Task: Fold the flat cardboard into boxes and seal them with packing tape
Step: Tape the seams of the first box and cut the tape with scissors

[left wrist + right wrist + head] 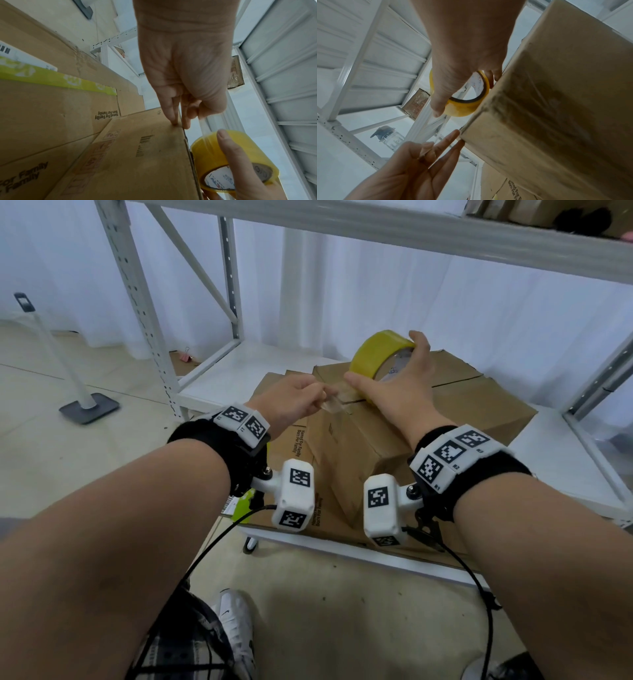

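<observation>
At the far left of the head view a grey-footed white floor stand [84, 402] rests on the pale tiled floor [51, 446], and a pink binder clip [186, 356] lies beside the upright of the white metal shelving rack [144, 313]. Flattened brown cardboard sheets [291, 450] printed "Named For Family" lie on the rack's low white shelf [239, 364], one carrying a lime-green strip [51, 78].

The left hand [291, 402] has thumb and forefinger pinched narrowly on the free end of clear tape [334, 404], its remaining fingers extended, their tips touching the top edge of the folded brown cardboard box [376, 436]. The box stands on the flat sheets, its top flaps closed with a seam running across.

To the right, the right hand [400, 385] holds the yellow roll of packing tape [376, 354] upright on the box top by the seam, thumb spread wide along the roll's near side and fingers curled over its far rim. A short stretch of tape runs between the roll and the left hand's pinch.
</observation>
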`<move>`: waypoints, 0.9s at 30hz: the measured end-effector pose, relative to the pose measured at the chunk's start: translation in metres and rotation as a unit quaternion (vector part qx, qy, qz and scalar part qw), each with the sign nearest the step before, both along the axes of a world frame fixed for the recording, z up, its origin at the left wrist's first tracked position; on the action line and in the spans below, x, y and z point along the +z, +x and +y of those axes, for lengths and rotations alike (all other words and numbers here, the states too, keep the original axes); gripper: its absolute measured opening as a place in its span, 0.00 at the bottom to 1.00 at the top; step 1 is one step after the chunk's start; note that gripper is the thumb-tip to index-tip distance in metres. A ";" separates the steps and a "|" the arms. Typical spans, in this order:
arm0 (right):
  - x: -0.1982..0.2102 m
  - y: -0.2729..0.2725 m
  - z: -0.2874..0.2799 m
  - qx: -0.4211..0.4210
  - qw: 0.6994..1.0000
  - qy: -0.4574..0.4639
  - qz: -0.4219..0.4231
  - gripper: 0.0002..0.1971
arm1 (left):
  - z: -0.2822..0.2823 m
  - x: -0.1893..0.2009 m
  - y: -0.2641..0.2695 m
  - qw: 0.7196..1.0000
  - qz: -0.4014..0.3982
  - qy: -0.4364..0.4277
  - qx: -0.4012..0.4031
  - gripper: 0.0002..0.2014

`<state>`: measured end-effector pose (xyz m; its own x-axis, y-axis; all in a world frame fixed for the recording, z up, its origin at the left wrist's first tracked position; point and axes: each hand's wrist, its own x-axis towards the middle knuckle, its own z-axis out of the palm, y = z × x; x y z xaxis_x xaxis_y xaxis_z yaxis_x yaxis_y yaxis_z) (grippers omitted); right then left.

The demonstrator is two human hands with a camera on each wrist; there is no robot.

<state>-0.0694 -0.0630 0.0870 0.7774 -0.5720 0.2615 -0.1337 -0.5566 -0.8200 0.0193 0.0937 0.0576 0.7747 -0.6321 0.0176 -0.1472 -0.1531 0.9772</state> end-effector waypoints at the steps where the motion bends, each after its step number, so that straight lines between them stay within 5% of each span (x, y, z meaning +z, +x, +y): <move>1: 0.000 0.000 0.001 0.001 1.000 0.009 0.004 0.55 | 0.000 -0.002 0.000 1.000 0.004 -0.004 0.002 0.11; 10: 0.002 0.009 -0.002 0.010 0.991 0.126 0.041 0.57 | 0.006 -0.009 -0.004 0.999 -0.033 -0.002 -0.035 0.16; 18: 0.007 0.006 -0.003 0.046 0.996 0.042 0.059 0.47 | 0.005 -0.026 -0.004 0.999 -0.007 0.007 0.031 0.08; 27: -0.004 0.004 -0.001 0.022 0.999 -0.033 0.000 0.50 | 0.010 -0.054 -0.007 0.996 0.042 -0.053 0.057 0.08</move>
<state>-0.0649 -0.0644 0.0832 0.8020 -0.5183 0.2970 -0.1083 -0.6151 -0.7809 0.0125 0.1034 0.0038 0.8431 -0.5376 0.0107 -0.0511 -0.0604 0.9969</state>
